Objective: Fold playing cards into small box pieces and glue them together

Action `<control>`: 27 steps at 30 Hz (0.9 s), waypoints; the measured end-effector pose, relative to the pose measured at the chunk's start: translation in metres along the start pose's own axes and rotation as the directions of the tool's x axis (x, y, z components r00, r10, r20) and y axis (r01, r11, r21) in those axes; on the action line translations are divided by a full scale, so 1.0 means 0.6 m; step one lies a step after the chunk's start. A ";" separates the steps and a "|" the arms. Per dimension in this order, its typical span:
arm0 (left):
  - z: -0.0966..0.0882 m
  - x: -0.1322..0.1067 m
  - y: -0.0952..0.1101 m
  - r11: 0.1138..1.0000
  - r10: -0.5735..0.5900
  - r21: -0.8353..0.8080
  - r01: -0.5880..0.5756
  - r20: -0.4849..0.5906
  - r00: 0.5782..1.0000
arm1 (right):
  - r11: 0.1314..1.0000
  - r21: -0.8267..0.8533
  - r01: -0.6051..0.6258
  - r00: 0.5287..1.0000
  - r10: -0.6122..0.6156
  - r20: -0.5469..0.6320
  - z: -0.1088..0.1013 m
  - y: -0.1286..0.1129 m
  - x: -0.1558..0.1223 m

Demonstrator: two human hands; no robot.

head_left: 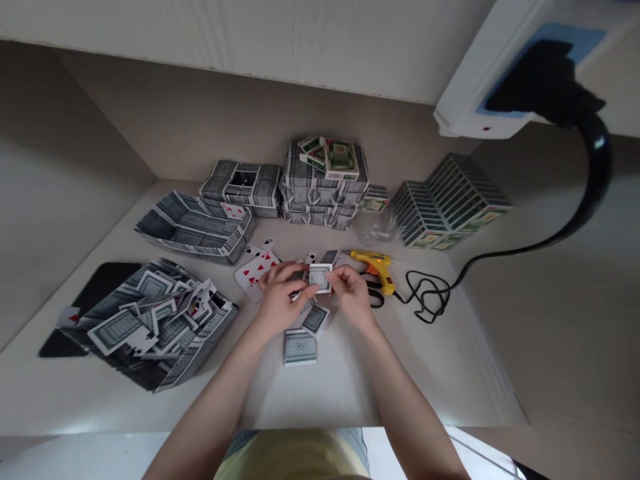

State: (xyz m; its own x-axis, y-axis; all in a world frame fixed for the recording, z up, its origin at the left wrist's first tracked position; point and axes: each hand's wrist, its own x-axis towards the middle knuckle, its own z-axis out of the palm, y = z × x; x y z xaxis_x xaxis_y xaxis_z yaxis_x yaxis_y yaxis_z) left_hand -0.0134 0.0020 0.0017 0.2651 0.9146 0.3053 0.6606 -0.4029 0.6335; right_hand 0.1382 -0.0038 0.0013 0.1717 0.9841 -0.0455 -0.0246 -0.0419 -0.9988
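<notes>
A small folded playing card (pixel 320 277), its grey patterned back showing, is held up between both hands above the table. My left hand (pixel 283 293) grips its left side, thumb along the lower edge. With thumb and fingers my right hand (pixel 351 293) pinches the right edge. Just below lie a tilted card piece (pixel 316 321) and a squarish stack of folded cards (pixel 300 348). Loose face-up cards (pixel 256 272) spread out behind my left hand. Near my right fingers rests a yellow glue gun (pixel 376 267) with an orange trigger.
At left, a card-built box (pixel 195 347) full of loose cards stands on a dark mat (pixel 107 280). Behind are an open card tray (pixel 200 230), card-built boxes (pixel 320 183) and rows of card packs (pixel 453 200). A black cord (pixel 500 253) runs up to a power strip.
</notes>
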 end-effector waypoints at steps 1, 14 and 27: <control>0.000 0.000 -0.002 1.000 -0.003 -0.019 0.003 -0.002 1.000 | 0.999 0.029 -0.026 0.999 0.026 0.019 -0.002 -0.002 0.001; 0.003 0.001 0.002 0.998 -0.027 0.059 0.032 -0.076 0.997 | 0.952 0.117 -0.284 0.954 0.268 0.136 -0.004 -0.007 -0.001; 0.008 -0.001 0.005 1.000 0.010 0.005 -0.009 -0.093 0.996 | 0.993 -0.045 -0.113 0.990 0.116 0.076 0.007 -0.009 -0.010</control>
State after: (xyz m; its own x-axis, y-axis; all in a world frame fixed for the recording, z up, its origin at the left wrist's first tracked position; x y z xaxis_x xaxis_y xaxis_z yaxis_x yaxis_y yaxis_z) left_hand -0.0081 0.0003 0.0002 0.2046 0.9036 0.3764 0.6614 -0.4111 0.6274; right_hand 0.1332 -0.0087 0.0068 0.0929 0.9828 -0.1596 0.0005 -0.1604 -0.9871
